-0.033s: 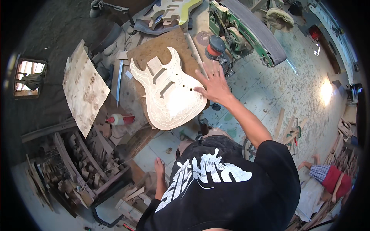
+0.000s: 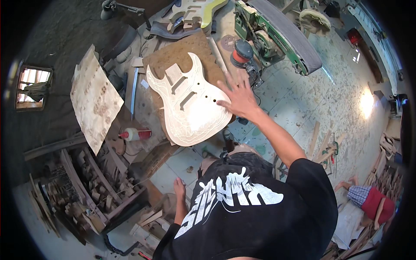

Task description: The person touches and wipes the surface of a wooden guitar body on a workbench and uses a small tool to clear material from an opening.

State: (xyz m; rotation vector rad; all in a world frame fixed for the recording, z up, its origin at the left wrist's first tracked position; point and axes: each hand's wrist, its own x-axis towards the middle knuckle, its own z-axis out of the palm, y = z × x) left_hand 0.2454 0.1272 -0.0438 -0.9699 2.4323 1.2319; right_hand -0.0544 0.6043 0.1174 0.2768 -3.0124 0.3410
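Note:
A pale wooden electric guitar body lies on a brown board on the bench, its face covered in wavy whitish lines that look like wet glue. It has two pointed horns, two slanted slots and several small dark holes. My right hand is spread over the body's right edge, thumb close to one of the holes, with nothing held. I cannot tell how firmly it touches. My left hand hangs low beside my left hip, away from the bench. Its fingers look loose and hold nothing visible, though they are partly hidden.
A burl-patterned veneer sheet stands left of the bench, near a red-and-white bottle. Beyond lie another guitar body, a sander and a green belt sander. A scrap-wood rack stands lower left. Another person is at far right.
My right hand has shifted slightly left over the guitar body's edge. My left hand and the guitar body look the same.

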